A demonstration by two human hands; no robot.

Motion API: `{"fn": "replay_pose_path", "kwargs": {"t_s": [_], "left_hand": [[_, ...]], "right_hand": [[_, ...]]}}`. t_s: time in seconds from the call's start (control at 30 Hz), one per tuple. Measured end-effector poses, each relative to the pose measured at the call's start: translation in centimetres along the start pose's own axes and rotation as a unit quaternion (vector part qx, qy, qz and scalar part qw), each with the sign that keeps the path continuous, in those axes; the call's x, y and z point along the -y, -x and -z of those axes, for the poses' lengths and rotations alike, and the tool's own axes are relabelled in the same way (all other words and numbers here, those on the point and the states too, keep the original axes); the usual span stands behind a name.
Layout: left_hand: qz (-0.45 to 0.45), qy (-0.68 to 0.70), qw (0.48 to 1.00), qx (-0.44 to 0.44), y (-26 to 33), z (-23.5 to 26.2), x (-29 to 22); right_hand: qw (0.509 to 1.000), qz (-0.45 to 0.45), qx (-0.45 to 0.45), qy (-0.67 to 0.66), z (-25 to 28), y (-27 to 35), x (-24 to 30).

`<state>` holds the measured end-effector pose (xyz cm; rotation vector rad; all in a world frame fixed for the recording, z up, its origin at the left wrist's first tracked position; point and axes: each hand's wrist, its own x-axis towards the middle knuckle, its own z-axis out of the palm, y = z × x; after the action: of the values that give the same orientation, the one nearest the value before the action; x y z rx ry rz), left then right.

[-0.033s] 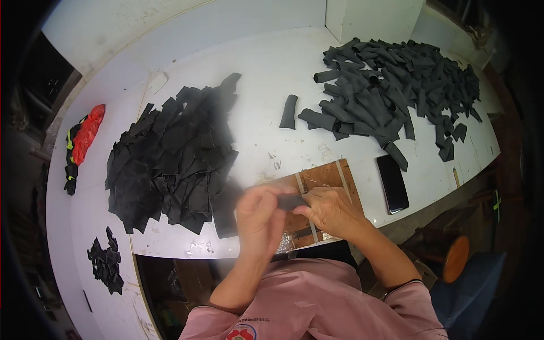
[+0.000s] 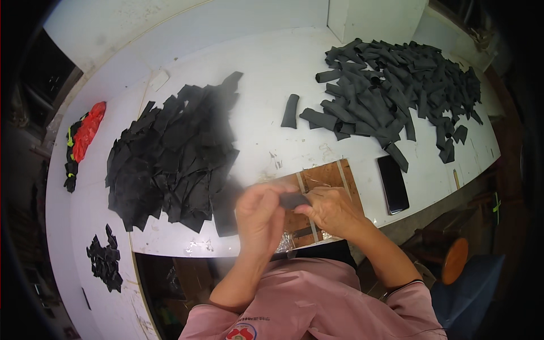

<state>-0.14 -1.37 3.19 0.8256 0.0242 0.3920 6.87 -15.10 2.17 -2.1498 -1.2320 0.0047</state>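
The brown board [image 2: 327,175] lay at the person's edge of the white surface [image 2: 258,119], crossed by paler strips, with crumpled clear film at its near left part. Above the board, the two hands met on one dark grey piece [image 2: 292,200], held over the board's left part. The left hand [image 2: 259,214] pinched the piece's left end between thumb and bent fingers; the right hand [image 2: 335,212] had its fingers curled and its thumb pressed to the right end, so that only the middle of the piece showed. To the left of the board spread a broad heap of flat black pieces [image 2: 170,161], overlapping at many angles, its nearest corner just beside the left hand. Beyond the board, and to its right, lay a large heap of rolled dark grey tubes [image 2: 385,93], some with open ends showing. One lone tube [image 2: 289,111] lay straight beyond the board, apart from that heap. Just right of the board was a black phone [image 2: 392,184], its dark face up. Well to the board's left were a red bag [image 2: 89,131] and, nearer the person, a small pile of black scraps [image 2: 105,265].
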Motion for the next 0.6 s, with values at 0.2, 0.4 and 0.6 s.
{"fn": "replay_pose_path", "kwargs": {"t_s": [0.2, 0.4, 0.6], "left_hand": [[0.007, -0.170, 0.985, 0.007, 0.7, -0.8, -0.7], [-0.212, -0.499, 0.804, -0.243, 2.2, 7.7, -1.1], [-0.197, -0.799, 0.391, -0.412, 4.3, 25.9, -10.0]], "right_hand": [[0.999, -0.004, -0.007, -0.045, -0.8, 1.2, 0.1], [0.806, -0.077, -0.113, -0.575, 5.1, -1.4, -1.2], [0.798, -0.284, -0.269, -0.458, 1.7, -2.4, -4.3]]}}
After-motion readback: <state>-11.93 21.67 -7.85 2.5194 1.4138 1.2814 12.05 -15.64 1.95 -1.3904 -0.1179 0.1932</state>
